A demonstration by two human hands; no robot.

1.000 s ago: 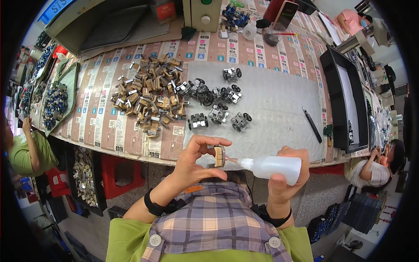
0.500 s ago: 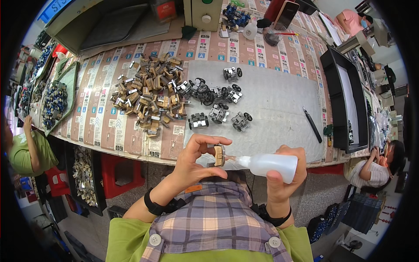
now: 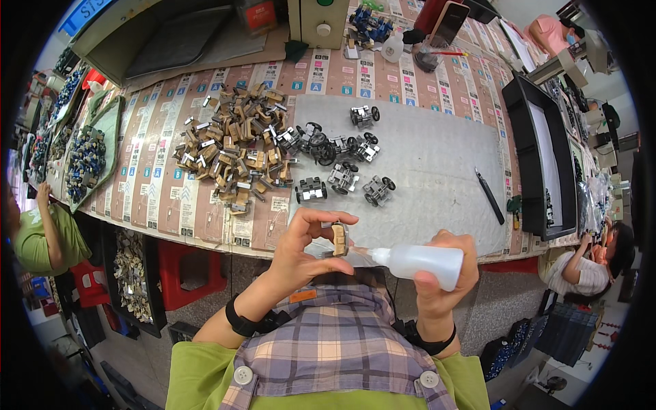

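My left hand (image 3: 301,246) holds a small tan-and-metal part (image 3: 339,240) between thumb and fingers, just beyond the table's near edge. In my right hand (image 3: 441,301) is a white squeeze bottle (image 3: 427,264), tipped on its side with its thin nozzle pointing left. The nozzle tip is at or very close to the part's right side; whether they touch I cannot tell. Above my left hand spreads a heap of similar tan-and-metal parts (image 3: 236,147). Beside the heap, several small silver toy vehicles with black wheels (image 3: 343,178) lie on a grey sheet (image 3: 437,164).
A black pen-like tool (image 3: 489,197) lies on the sheet's right, near a long black tray (image 3: 523,147). At the back stand a grey metal housing (image 3: 314,24), a small white bottle (image 3: 392,49) and a phone (image 3: 449,26). Co-workers sit left and right. A red stool (image 3: 174,273) is below.
Both hands have shifted very slightly left, carrying the part and the squeeze bottle. The nozzle stays beside the part. A co-worker at the right has moved their arm.
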